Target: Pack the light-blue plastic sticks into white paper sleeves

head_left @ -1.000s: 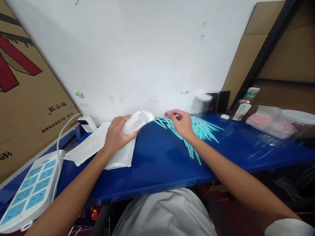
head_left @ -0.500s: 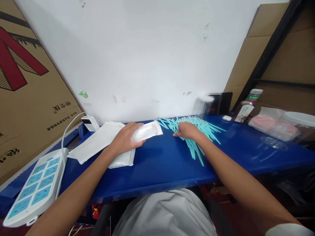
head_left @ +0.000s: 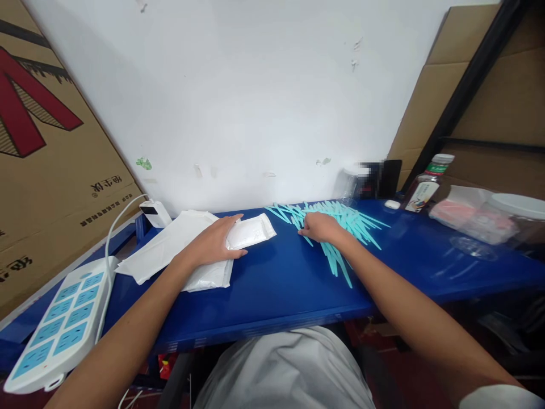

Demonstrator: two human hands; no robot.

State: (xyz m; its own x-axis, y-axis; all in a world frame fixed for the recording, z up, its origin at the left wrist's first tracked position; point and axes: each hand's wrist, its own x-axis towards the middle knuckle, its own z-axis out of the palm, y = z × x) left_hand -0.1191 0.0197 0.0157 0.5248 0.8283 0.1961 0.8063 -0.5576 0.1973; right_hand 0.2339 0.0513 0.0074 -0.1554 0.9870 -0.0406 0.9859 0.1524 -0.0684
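A small flat white plastic packet (head_left: 252, 232) has its left end between the fingers and thumb of my left hand (head_left: 213, 241), just above the blue table. Under and beside that hand lie another white packet (head_left: 213, 276) and flat white sheets or bags (head_left: 164, 250). My right hand (head_left: 320, 227) is closed, fingertips pinched together, over the left side of a pile of thin teal strips (head_left: 347, 221). Whether a strip is between those fingertips is hidden.
A white power strip (head_left: 63, 324) and a small white device with a cable (head_left: 156, 213) are at the left. Toward the right stand a bottle (head_left: 428, 184), a clear jar (head_left: 347, 184), a bag of pink items (head_left: 472, 216) and a white-lidded tub (head_left: 519, 205). A wall closes off the back.
My left hand and its packet have shifted slightly left and down. My right hand stays over the teal strips, and a few strips at the pile's left edge have moved a little left.
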